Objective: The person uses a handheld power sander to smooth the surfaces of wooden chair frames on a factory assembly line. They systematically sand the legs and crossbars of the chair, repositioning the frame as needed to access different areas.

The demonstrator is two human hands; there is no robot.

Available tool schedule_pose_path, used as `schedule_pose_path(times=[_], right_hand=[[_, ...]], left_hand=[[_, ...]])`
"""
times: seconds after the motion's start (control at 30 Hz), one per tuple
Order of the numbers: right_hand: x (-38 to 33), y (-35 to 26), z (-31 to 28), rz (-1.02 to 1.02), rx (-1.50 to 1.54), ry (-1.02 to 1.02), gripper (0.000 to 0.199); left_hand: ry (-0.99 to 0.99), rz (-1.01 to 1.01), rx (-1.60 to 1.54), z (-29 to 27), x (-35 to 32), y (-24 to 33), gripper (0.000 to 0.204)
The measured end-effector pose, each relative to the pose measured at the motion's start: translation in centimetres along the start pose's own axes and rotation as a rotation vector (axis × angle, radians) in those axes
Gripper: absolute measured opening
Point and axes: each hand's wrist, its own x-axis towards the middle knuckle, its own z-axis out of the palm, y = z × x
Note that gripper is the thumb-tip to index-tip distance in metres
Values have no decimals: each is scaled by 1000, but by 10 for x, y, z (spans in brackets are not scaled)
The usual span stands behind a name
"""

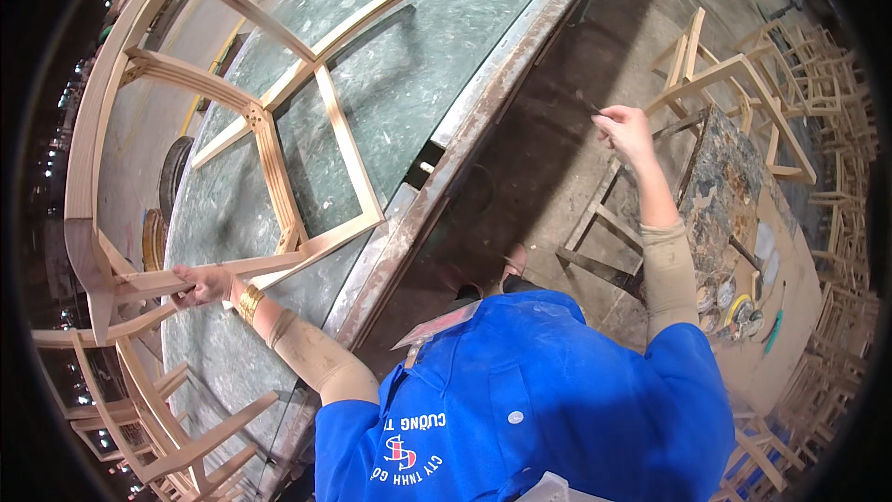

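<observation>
A pale, unpainted wooden chair frame lies tipped over on a worn grey-green tabletop. My left hand is closed round one of its rails at the near left end, close to the broad curved back piece. Off to the right, away from the frame, my right hand is raised over the floor with its fingers pinched together. A small, thin dark piece shows at the fingertips; its kind is too small to make out.
Another chair frame stands at lower left. On my right is a stained side bench with a yellow tape roll and a green-handled tool. More wooden frames are stacked along the right. A metal edge borders the table.
</observation>
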Motion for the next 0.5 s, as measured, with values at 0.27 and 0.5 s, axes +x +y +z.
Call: schedule_pose_path(times=[0.27, 0.5], right_hand=[[-29, -18, 74, 84, 320, -319, 18], [-79, -31, 113, 125, 407, -505, 16]], left_hand=[[-118, -9, -33, 19, 14, 3, 79], [-183, 40, -23, 8, 10, -4, 83]])
